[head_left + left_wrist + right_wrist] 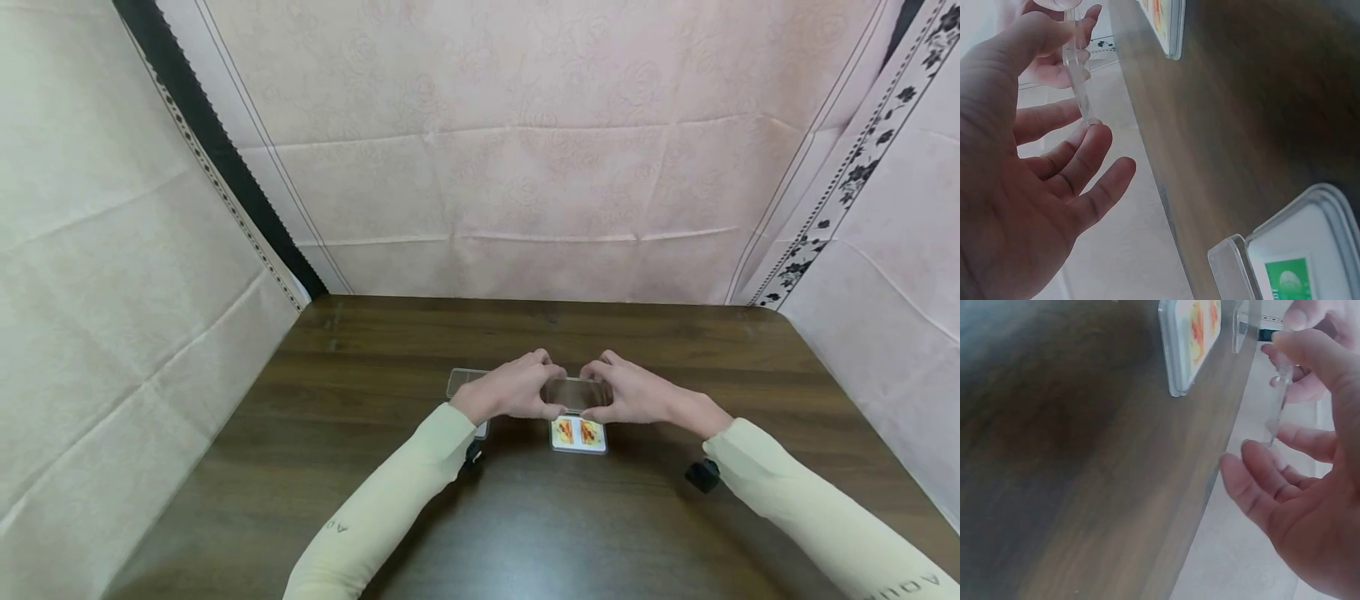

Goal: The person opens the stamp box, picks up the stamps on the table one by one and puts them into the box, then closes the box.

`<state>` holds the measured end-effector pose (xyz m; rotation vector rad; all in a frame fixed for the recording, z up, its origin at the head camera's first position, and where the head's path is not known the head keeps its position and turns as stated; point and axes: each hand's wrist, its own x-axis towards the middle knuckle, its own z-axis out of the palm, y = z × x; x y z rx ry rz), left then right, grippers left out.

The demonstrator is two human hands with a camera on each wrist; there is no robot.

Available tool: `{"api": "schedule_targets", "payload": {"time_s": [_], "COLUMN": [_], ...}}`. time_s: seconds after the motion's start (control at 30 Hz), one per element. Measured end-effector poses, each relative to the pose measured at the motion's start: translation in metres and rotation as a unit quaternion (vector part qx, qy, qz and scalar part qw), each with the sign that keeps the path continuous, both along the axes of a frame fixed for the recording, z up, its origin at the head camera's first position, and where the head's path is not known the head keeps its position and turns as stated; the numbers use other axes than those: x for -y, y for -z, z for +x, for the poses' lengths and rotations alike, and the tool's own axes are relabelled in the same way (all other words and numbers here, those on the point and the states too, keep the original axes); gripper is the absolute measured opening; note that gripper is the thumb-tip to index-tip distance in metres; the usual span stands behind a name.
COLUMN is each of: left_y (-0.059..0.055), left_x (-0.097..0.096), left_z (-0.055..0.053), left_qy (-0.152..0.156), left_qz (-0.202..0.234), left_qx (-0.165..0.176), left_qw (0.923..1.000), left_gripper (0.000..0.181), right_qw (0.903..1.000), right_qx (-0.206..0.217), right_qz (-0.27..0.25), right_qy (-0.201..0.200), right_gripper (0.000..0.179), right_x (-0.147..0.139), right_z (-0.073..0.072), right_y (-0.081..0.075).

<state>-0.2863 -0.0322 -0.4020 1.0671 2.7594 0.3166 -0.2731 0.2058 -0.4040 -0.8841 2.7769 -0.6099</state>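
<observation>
Both hands hold a clear plastic lid [576, 394] above the table, one at each side. My left hand [517, 388] pinches its left edge between thumb and fingertips; my right hand [639, 392] does the same at the right edge. The wrist views show the lid [1077, 75] nearly edge-on, with some fingers spread off it. Just nearer than the hands lies a shallow white case [577, 434] with two food pictures, apart from the lid. Beside the left wrist, another white case [1291, 250] shows a green picture, its clear cover [465, 381] folded back; the left hand partly hides it.
The brown wooden table [360, 500] extends around the hands. Pale patterned cloth [510, 183] hangs behind it and at both sides. A small black device [702, 475] sits under the right sleeve's cuff.
</observation>
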Motion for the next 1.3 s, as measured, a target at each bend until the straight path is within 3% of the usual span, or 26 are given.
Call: {"api": "schedule_targets", "payload": {"time_s": [0.57, 1.3], "left_y": [0.0, 0.014], "left_x": [0.0, -0.001], "left_z": [0.018, 0.028], "left_qy": [0.014, 0.029], "left_qz": [-0.002, 0.003], "left_qx": [-0.009, -0.014], "left_qw": [0.9999, 0.9995], "left_gripper": [0.061, 0.057], "right_qw": [0.9991, 0.9985], "right_qx": [-0.014, -0.021], "right_qz": [-0.039, -0.047], "right_qy": [-0.013, -0.018], "right_gripper": [0.057, 0.053], "right_x": [-0.005, -0.005], "right_z": [0.019, 0.031], "right_y": [0.011, 0.028]}}
